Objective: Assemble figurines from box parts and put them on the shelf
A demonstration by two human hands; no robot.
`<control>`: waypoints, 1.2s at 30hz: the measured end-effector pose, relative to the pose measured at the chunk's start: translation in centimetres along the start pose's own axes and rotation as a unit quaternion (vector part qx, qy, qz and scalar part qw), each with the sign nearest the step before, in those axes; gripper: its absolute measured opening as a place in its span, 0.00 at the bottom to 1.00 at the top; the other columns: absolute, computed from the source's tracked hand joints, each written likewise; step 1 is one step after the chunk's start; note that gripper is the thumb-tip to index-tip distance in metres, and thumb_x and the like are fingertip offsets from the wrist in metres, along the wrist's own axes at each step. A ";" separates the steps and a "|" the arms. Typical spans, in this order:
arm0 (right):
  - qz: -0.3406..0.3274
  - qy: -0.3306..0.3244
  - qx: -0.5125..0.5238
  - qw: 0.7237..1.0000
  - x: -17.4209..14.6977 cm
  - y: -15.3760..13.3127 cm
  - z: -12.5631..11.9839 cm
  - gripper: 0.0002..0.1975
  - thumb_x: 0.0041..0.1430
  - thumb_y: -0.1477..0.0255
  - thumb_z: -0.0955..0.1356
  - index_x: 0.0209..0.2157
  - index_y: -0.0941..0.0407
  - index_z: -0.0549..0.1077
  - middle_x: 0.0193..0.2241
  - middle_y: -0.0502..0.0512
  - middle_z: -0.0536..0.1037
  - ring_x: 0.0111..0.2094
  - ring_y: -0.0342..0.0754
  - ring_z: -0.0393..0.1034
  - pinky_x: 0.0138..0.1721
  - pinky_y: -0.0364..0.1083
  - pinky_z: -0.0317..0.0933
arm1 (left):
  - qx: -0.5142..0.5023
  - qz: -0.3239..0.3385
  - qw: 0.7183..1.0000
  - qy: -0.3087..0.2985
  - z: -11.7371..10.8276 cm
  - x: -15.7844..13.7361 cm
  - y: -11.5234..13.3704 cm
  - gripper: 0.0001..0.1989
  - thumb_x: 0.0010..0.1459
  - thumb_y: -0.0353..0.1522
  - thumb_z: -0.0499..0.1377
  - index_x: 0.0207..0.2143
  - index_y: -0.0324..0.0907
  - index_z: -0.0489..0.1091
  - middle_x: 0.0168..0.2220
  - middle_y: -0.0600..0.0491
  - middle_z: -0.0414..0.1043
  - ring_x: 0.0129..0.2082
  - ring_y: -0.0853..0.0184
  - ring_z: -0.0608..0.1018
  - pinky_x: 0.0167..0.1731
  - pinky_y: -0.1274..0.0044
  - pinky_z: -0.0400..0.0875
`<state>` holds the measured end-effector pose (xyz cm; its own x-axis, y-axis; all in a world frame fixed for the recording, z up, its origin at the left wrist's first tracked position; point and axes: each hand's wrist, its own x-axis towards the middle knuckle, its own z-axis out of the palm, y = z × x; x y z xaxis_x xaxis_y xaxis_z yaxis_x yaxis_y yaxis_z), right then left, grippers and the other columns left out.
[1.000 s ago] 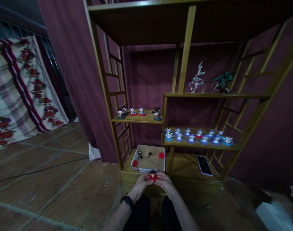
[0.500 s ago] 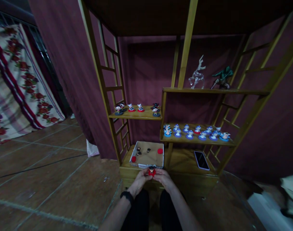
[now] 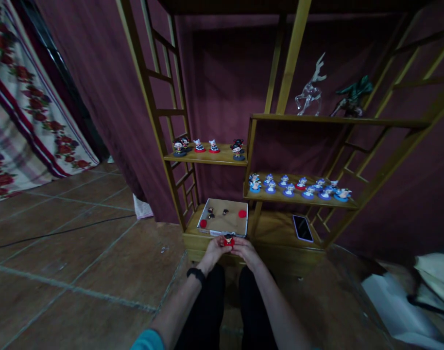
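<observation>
Between both hands I hold a small black-haired figurine (image 3: 228, 240) with a red base, just in front of a shallow cardboard box (image 3: 227, 204). My left hand (image 3: 213, 252) grips its left side, with a dark band on the wrist. On the other side, the fingers of my right hand (image 3: 246, 249) are closed on the same figurine. Inside the box lie several small dark figurine pieces (image 3: 211, 216), a red disc (image 3: 242, 214) at the right and another red disc (image 3: 203, 223) at the front left.
The box rests on a wooden shelf unit (image 3: 265, 243), with a phone (image 3: 302, 228) to its right. Several figurines (image 3: 213, 146) stand on the left shelf, and several purple and blue ones (image 3: 289, 189) on the right. Higher up are a clear deer statue (image 3: 310, 92) and a green statue (image 3: 355, 97).
The view has tilted down, so the shelves and box sit higher in the picture. Both hands keep hold of the figurine in front of the box.
</observation>
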<state>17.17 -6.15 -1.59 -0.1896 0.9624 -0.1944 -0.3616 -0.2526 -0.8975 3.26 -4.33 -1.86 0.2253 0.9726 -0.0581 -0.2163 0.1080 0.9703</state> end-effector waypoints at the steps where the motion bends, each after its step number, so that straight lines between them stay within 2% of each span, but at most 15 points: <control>1: 0.002 0.004 -0.006 1.000 -0.1 -0.1 0.0 0.18 0.36 0.72 0.71 0.35 0.56 0.74 0.35 0.56 0.77 0.38 0.51 0.71 0.42 0.50 0.62 | 0.001 0.003 1.000 0.004 0.1 0.0 0.0 0.18 0.28 0.30 0.68 0.24 0.37 0.65 0.21 0.57 0.68 0.22 0.73 0.70 0.29 0.78 0.65; 8: 0.003 0.004 -0.005 1.000 -0.2 -0.1 -0.2 0.17 0.39 0.71 0.70 0.36 0.56 0.74 0.35 0.56 0.77 0.36 0.49 0.71 0.40 0.49 0.63 | 0.057 0.035 0.997 0.026 0.1 0.5 -1.1 0.21 0.28 0.29 0.68 0.27 0.38 0.63 0.22 0.57 0.67 0.22 0.73 0.69 0.28 0.78 0.64; 15: 0.000 -0.022 -0.016 1.000 0.3 0.4 -0.7 0.17 0.38 0.70 0.71 0.36 0.58 0.74 0.36 0.57 0.76 0.36 0.48 0.71 0.39 0.47 0.63 | 0.115 0.059 0.991 0.030 -0.2 0.5 -1.6 0.18 0.31 0.30 0.67 0.26 0.38 0.63 0.22 0.58 0.67 0.23 0.73 0.69 0.28 0.79 0.64; 24: -0.001 -0.021 0.000 1.000 0.7 0.8 -1.1 0.20 0.36 0.71 0.72 0.37 0.57 0.73 0.37 0.57 0.76 0.35 0.48 0.71 0.39 0.48 0.63 | 0.077 0.016 0.996 -0.036 -0.4 0.3 -0.8 0.19 0.32 0.31 0.67 0.31 0.36 0.69 0.28 0.52 0.72 0.29 0.69 0.72 0.34 0.75 0.65; 29: 0.002 -0.018 -0.002 1.000 0.7 0.8 -0.9 0.17 0.37 0.69 0.71 0.35 0.56 0.73 0.36 0.56 0.76 0.36 0.48 0.70 0.39 0.49 0.63 | 0.106 0.029 0.994 -0.009 -0.2 0.4 -1.1 0.14 0.32 0.30 0.66 0.25 0.37 0.67 0.22 0.55 0.70 0.23 0.72 0.70 0.29 0.78 0.65; 36: -0.006 -0.014 -0.003 1.000 0.1 0.2 -0.5 0.14 0.38 0.69 0.71 0.31 0.57 0.73 0.30 0.53 0.76 0.30 0.44 0.69 0.38 0.47 0.62 | 0.147 0.042 0.988 0.015 0.0 0.3 -1.4 0.14 0.31 0.30 0.66 0.22 0.37 0.65 0.19 0.57 0.67 0.20 0.73 0.68 0.25 0.79 0.64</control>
<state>17.51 -6.08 -2.01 -0.2120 0.9619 -0.1729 -0.3576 -0.2410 -0.9022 3.63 -4.14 -3.24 0.1898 0.9816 0.0231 0.0542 -0.0340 0.9980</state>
